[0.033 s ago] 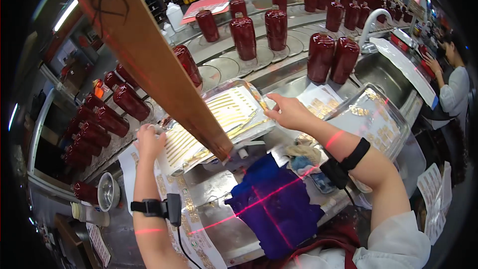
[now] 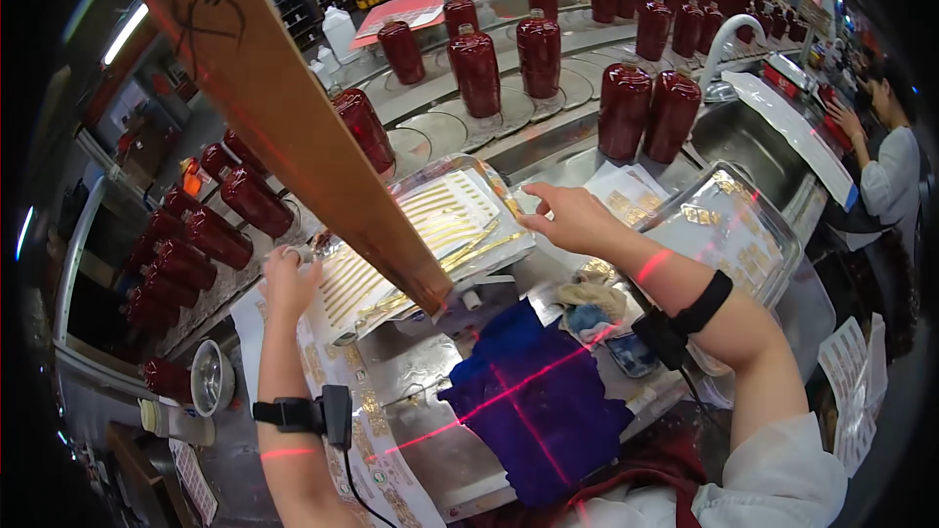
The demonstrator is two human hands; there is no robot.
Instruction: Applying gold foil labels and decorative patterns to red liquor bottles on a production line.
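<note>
Reaching out over a steel workbench (image 2: 430,430), the left hand (image 2: 287,279) sits at the near-left edge of a clear plastic tray (image 2: 430,235) that carries rows of thin gold strips (image 2: 445,210). Its fingers are curled in, and it seems to pinch the tray's corner, though whether the grip is closed cannot be told. The right hand (image 2: 572,218) hovers at the tray's far-right edge with fingers loosely bent and the index finger stretched toward the rim; it holds nothing that can be made out.

A black band with a small box (image 2: 311,414) wraps the left wrist, and another black band (image 2: 690,318) circles the right forearm. A slanted wooden board (image 2: 293,127) crosses in front of the tray and hides part of it. A blue cloth (image 2: 533,401) lies on the bench close to the body, crossed by red light lines. A second clear tray (image 2: 729,225) with gold pieces lies to the right, beside a steel sink (image 2: 753,142). Dark red bottles (image 2: 646,112) stand in rows behind and to the left. Another person in a white top (image 2: 885,181) works at the far right.
</note>
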